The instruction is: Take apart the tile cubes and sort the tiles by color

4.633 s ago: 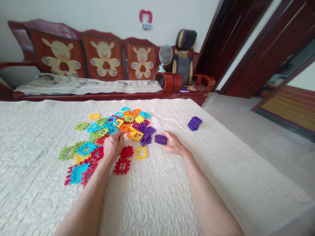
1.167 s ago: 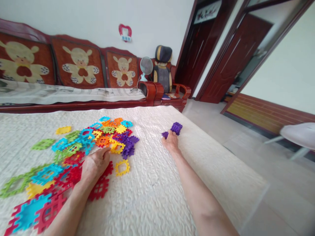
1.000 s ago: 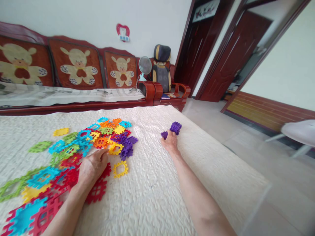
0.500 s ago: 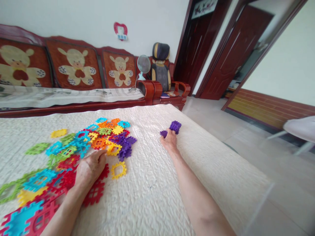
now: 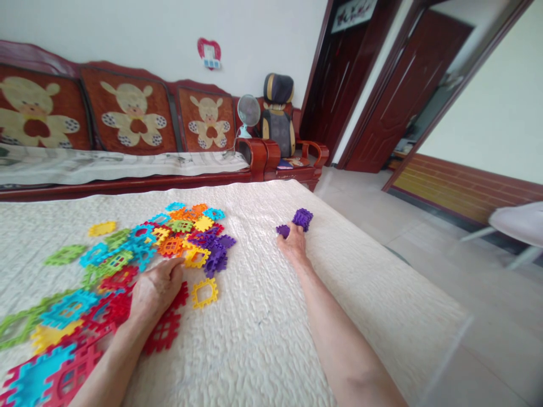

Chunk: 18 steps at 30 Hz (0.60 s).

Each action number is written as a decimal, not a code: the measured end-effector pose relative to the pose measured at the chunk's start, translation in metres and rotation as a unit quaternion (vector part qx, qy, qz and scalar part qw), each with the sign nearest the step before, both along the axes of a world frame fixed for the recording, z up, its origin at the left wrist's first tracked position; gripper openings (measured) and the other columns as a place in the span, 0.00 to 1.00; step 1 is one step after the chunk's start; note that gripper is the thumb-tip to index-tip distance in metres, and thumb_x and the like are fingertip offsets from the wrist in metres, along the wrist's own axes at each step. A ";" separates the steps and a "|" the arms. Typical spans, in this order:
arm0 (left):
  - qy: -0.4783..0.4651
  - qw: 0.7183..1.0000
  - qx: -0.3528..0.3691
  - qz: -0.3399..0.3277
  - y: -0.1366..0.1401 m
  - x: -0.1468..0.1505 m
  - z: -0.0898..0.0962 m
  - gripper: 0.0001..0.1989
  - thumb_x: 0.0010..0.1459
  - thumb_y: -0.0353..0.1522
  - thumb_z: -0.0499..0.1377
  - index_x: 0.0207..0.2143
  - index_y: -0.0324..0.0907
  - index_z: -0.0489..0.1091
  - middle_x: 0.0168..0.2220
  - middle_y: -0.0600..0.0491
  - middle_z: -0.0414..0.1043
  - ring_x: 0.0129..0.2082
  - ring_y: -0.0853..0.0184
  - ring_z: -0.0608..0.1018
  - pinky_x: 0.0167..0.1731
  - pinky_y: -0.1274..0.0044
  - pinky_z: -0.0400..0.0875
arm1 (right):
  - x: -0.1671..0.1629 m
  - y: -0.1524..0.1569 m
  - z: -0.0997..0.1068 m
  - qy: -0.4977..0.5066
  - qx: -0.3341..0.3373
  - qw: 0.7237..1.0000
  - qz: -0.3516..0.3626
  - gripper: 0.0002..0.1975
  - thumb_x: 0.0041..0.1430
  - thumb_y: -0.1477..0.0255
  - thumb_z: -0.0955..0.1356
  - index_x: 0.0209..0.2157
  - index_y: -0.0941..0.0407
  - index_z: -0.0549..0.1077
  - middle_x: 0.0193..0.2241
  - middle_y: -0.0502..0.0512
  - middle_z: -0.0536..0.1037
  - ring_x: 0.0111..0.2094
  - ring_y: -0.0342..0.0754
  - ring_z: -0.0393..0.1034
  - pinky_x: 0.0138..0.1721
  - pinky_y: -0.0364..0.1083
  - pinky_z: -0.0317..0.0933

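Observation:
My left hand (image 5: pixel 156 287) rests on a heap of toothed plastic building pieces, its fingers curled in. Its fingertips meet the left edge of a yellow window-shaped piece (image 5: pixel 201 261); what lies under the fingers is hidden. Further right, my right hand (image 5: pixel 292 244) is closed on a purple building piece (image 5: pixel 283 230), which sticks out left of the fingers. Right at its fingertips is a stack of purple pieces (image 5: pixel 302 218). More purple pieces (image 5: pixel 217 255) lie at the heap's right side. A yellow frame piece (image 5: pixel 205 293) lies apart, near the left hand.
Red (image 5: pixel 163 332), blue (image 5: pixel 40 376) and green pieces (image 5: pixel 65 255) spread leftward over the quilted cream cover (image 5: pixel 254 339). Behind the table stands a wooden sofa with bear cushions (image 5: pixel 133 113), and a small fan (image 5: pixel 248 111). A pale stool (image 5: pixel 517 223) is on the floor at right.

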<state>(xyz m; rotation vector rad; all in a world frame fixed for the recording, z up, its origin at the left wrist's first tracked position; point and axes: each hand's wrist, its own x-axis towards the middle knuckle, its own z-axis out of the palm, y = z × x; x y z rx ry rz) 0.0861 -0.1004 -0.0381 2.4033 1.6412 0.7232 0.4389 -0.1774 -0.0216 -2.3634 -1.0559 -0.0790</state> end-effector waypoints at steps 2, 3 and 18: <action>0.000 1.000 0.003 0.002 0.000 0.000 0.000 0.19 0.62 0.38 0.50 0.45 0.49 0.79 0.38 0.53 0.81 0.35 0.65 0.80 0.32 0.78 0.71 | 0.000 0.000 0.001 0.004 -0.003 1.000 -0.003 0.26 0.59 0.68 0.67 0.58 0.60 0.66 0.51 0.64 0.70 0.54 0.56 0.68 0.57 0.50 0.60; 0.000 1.000 0.005 0.002 0.000 0.000 0.000 0.19 0.62 0.38 0.49 0.45 0.49 0.79 0.38 0.53 0.81 0.35 0.65 0.81 0.32 0.78 0.71 | 0.000 0.000 0.001 0.004 -0.003 1.000 -0.004 0.27 0.59 0.68 0.67 0.59 0.60 0.66 0.51 0.64 0.70 0.54 0.56 0.68 0.57 0.50 0.60; -0.011 1.000 0.010 -0.012 0.001 -0.001 -0.002 0.18 0.62 0.36 0.51 0.45 0.46 0.79 0.37 0.51 0.81 0.34 0.64 0.80 0.33 0.76 0.72 | 0.008 0.005 -0.010 -0.013 0.013 1.000 0.006 0.26 0.55 0.69 0.68 0.55 0.59 0.68 0.48 0.63 0.69 0.49 0.57 0.69 0.53 0.52 0.63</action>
